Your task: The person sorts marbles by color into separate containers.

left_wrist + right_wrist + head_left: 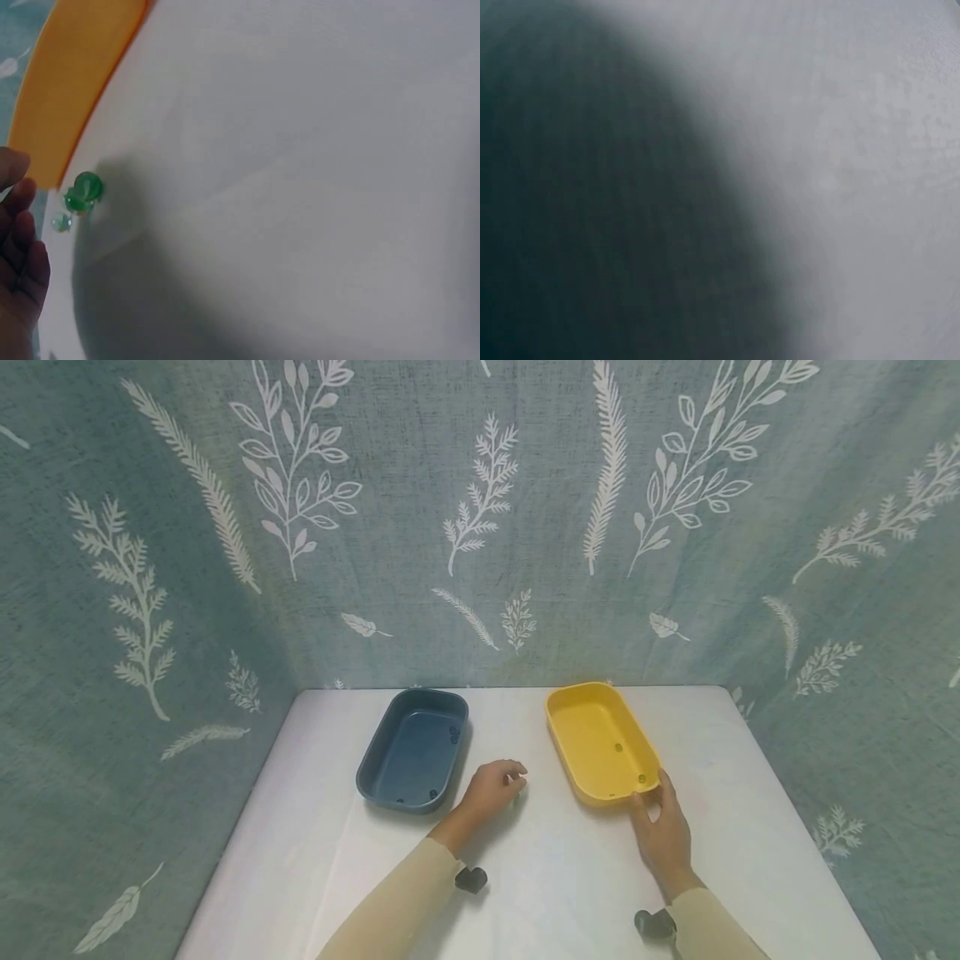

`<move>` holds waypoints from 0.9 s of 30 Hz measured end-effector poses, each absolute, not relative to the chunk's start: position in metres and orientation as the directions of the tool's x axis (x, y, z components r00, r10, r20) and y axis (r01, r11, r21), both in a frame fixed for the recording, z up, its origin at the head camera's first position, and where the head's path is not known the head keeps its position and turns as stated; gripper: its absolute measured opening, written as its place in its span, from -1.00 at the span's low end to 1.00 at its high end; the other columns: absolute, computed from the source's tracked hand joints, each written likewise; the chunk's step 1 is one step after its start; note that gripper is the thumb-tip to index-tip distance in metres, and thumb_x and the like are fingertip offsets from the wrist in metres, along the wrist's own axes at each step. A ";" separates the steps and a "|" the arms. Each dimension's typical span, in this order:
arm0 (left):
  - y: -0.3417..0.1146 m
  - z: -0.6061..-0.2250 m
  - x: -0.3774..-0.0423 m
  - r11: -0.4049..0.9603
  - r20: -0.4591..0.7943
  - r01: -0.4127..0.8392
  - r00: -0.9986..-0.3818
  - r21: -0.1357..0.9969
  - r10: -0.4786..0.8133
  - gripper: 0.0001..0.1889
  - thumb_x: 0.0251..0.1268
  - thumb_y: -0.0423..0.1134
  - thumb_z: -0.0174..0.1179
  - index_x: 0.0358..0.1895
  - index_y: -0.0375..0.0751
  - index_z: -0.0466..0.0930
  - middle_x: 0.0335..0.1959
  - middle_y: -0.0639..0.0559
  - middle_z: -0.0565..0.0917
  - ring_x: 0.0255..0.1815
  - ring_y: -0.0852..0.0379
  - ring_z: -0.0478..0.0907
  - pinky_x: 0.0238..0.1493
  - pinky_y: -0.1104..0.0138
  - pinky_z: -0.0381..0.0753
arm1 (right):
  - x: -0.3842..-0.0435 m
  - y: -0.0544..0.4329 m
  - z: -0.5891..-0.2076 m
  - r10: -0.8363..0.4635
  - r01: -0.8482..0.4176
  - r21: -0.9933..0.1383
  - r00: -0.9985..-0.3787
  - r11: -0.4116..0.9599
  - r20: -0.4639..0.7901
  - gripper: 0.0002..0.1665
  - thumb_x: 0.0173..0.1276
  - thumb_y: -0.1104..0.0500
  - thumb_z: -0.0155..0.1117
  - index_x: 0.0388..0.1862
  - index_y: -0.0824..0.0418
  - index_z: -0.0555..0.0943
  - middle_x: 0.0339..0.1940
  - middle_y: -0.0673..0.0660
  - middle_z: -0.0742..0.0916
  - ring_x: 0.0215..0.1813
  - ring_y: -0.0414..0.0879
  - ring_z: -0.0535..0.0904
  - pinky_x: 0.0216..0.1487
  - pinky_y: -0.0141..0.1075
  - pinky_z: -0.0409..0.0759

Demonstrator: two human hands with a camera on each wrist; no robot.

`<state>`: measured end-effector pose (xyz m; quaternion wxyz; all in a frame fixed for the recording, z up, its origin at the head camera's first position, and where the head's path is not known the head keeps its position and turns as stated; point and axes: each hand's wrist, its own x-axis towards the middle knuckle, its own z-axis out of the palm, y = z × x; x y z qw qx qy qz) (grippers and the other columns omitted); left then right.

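My left hand (495, 789) hovers at the middle of the table, its fingers loosely bent with a gap before the thumb. Just past those fingers, in the left wrist view, a few green glass marbles (88, 185) lie close together on the white surface; the hand mostly hides them in the head view. My right hand (666, 835) holds the near right corner of a yellow tray (561, 739), thumb at the near end and fingers along the side. Inside that tray are small green marbles (618, 747). The right wrist view shows only blurred table and shadow.
Left of my left hand stands a dark blue tray (375, 752) with several small dark marbles (454, 735) along its edges. Both trays sit on a white table (555, 893). Green leaf-patterned cloth (420, 527) hangs behind and at both sides.
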<state>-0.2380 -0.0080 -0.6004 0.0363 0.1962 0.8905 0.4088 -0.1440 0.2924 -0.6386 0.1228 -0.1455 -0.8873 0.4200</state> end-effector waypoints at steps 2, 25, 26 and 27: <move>-0.010 -0.602 -0.235 0.593 0.094 0.324 -0.918 0.737 0.385 -0.84 0.30 -0.24 0.22 -0.11 -0.12 0.69 -0.19 0.06 0.71 -0.38 0.26 0.53 -0.31 0.37 0.58 | -0.144 0.292 -0.639 0.361 0.156 -0.784 -0.928 0.601 0.093 -0.08 0.45 -0.27 0.04 0.61 -0.07 -0.11 0.49 0.25 0.31 0.48 0.24 0.14 0.42 0.18 0.10; -0.021 -0.627 -0.212 0.646 0.052 0.308 -0.923 0.698 0.382 -0.81 0.30 -0.07 0.24 -0.12 -0.02 0.69 -0.16 0.17 0.70 -0.04 0.12 0.62 0.08 0.18 0.57 | -0.143 0.292 -0.637 0.368 0.168 -0.774 -0.926 0.610 0.090 -0.11 0.48 -0.23 0.02 0.61 -0.06 -0.12 0.48 0.26 0.32 0.48 0.25 0.14 0.43 0.18 0.07; -0.020 -0.627 -0.211 0.652 0.050 0.308 -0.923 0.693 0.382 -0.80 0.30 -0.07 0.24 -0.10 -0.03 0.69 -0.14 0.17 0.70 -0.01 0.11 0.61 0.11 0.18 0.56 | -0.143 0.292 -0.637 0.367 0.168 -0.775 -0.926 0.610 0.089 -0.11 0.48 -0.22 0.03 0.61 -0.05 -0.12 0.48 0.26 0.32 0.48 0.25 0.14 0.43 0.19 0.07; -0.020 -0.628 -0.210 0.661 0.047 0.309 -0.923 0.684 0.383 -0.79 0.29 -0.06 0.24 -0.09 -0.02 0.68 -0.12 0.17 0.69 0.01 0.11 0.60 0.13 0.18 0.54 | -0.143 0.291 -0.636 0.367 0.166 -0.774 -0.926 0.611 0.091 -0.11 0.48 -0.21 0.03 0.61 -0.04 -0.11 0.48 0.26 0.32 0.48 0.25 0.14 0.43 0.18 0.08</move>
